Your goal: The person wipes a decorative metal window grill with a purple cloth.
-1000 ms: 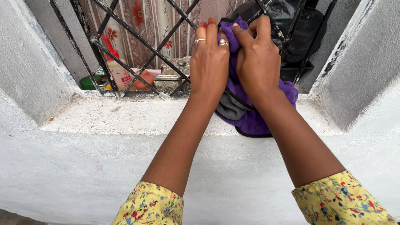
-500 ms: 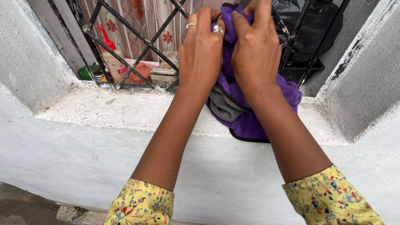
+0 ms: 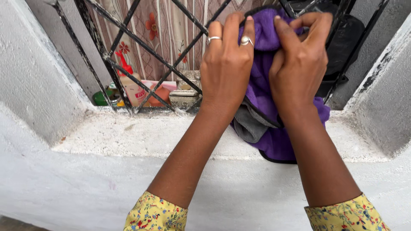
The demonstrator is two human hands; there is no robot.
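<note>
Head view, looking down at a white plastered window ledge [image 3: 141, 137]. Left hand [image 3: 227, 68] and right hand [image 3: 299, 64] raised side by side against a black diagonal window grille [image 3: 141, 42], both closed on a purple cloth [image 3: 263, 38]. Left hand fingers [image 3: 234, 25] curled over the cloth's upper left edge, two rings showing; right hand fingers [image 3: 310, 21] pinching and bunching the cloth's top from the right. Cloth pressed up to the grille at the far end, between and behind the two hands, then hanging down under the wrists onto the right part of the ledge, its lower fold lying over the near edge. Grey inner layer [image 3: 250, 124] and black trim visible just beneath the left wrist. Yellow flowered sleeves [image 3: 156, 211] at the near bottom of the frame.

Behind the grille, on the far left: a pale bottle with a red pump top [image 3: 130, 85], upright; a green round container [image 3: 102, 97] just left of it, contents not visible; a pink tray or box [image 3: 158, 90] holding something orange-brown, not clear what. A small ornate metal box [image 3: 185, 93], lid shut, just beside the left wrist on the far side of the bars. Flowered curtain [image 3: 158, 30] hanging at the back. Black bag [image 3: 346, 38] far right behind the bars, resting above a dark tray, contents hidden.
</note>
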